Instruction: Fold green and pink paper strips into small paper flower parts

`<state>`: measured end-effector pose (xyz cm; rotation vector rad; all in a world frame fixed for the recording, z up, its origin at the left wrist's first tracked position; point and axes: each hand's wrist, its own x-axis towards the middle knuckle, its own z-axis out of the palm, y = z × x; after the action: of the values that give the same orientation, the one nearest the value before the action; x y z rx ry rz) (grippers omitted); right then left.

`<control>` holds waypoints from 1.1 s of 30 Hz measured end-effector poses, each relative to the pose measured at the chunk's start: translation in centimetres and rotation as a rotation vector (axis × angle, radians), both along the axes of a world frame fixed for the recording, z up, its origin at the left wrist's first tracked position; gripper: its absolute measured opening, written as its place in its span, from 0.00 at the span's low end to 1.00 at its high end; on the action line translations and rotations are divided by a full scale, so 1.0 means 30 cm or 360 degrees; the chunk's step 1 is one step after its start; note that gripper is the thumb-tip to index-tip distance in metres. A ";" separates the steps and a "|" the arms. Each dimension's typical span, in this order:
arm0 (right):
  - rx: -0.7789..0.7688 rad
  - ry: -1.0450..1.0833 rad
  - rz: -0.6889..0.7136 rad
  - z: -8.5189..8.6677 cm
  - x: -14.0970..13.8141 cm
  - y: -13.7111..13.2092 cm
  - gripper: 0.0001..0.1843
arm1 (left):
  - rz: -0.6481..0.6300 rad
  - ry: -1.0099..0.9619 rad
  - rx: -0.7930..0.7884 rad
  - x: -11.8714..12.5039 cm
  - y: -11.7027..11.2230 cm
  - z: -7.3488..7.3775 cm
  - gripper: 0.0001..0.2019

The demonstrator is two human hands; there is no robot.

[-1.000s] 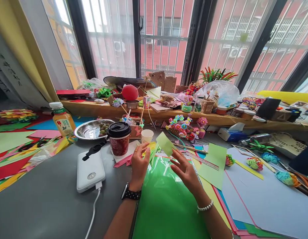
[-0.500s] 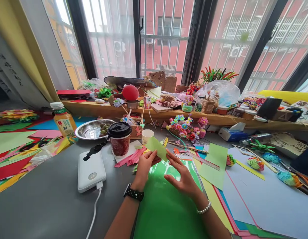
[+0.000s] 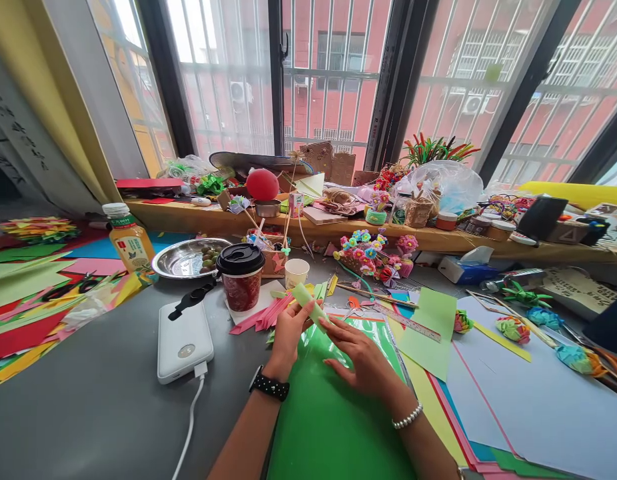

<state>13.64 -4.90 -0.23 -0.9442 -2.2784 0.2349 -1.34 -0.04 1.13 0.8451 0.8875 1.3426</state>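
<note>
- L hand: thumb + fingers closed in a pinch on a folded light-green paper strip, watch on the wrist.
- R hand: index + thumb tips nip the strip's near end; other fingers loose and half spread, bead bracelet on the wrist.
- Strip is tilted, held just above the far edge of a glossy green sheet on the grey table, between both hands.
- Steel bowl, far-left of the hands: a few small green-brown fruits on its right side, rest bare metal.
- Coffee cup, red print, black lid on; contents hidden. Stands just beside the bowl.
- Small white paper cup, open top, near the strip's far end; can't tell what's in it.
- Juice bottle, capped, orange-yellow liquid nearly to the shoulder, left of the bowl.
- Small metal dish on the wooden sill, red ball sitting right above it.
- Clear plastic bag on the sill, stuffed; contents blurred.
- White power bank, cable plugged in, lies left of the L hand.
</note>
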 end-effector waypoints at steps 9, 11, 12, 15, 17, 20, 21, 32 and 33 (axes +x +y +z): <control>-0.0329 0.1190 -0.0642 0.012 0.018 0.018 0.11 | -0.0334 0.0664 0.0301 0.030 -0.022 0.002 0.15; -0.0478 0.1345 -0.0664 0.009 0.025 0.024 0.12 | -0.0468 0.0905 0.0489 0.046 -0.035 -0.002 0.14; -0.0553 0.1385 -0.0651 0.006 0.027 0.026 0.12 | -0.0516 0.1013 0.0566 0.053 -0.041 -0.005 0.14; -0.0701 0.1457 -0.0645 -0.006 0.028 0.033 0.12 | -0.0605 0.1202 0.0666 0.066 -0.055 -0.007 0.14; -0.0737 0.1506 -0.0664 -0.011 0.026 0.035 0.13 | -0.0668 0.1214 0.0645 0.068 -0.058 -0.004 0.15; -0.0780 0.1565 -0.0628 -0.010 0.022 0.036 0.14 | -0.0753 0.1074 0.0554 0.067 -0.055 0.000 0.17; -0.0799 0.1582 -0.0610 -0.007 0.022 0.035 0.14 | -0.0772 0.0987 0.0508 0.067 -0.053 -0.001 0.18; -0.0956 0.1738 -0.0555 0.006 0.021 0.033 0.16 | -0.0933 0.0492 0.0125 0.068 -0.054 -0.009 0.17; -0.0961 0.1749 -0.0557 0.005 0.021 0.033 0.16 | -0.0950 0.0481 0.0132 0.067 -0.056 -0.006 0.18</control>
<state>14.27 -3.90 -0.08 -1.0911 -1.0154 1.0285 0.67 -1.72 0.94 1.2809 0.7271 0.7437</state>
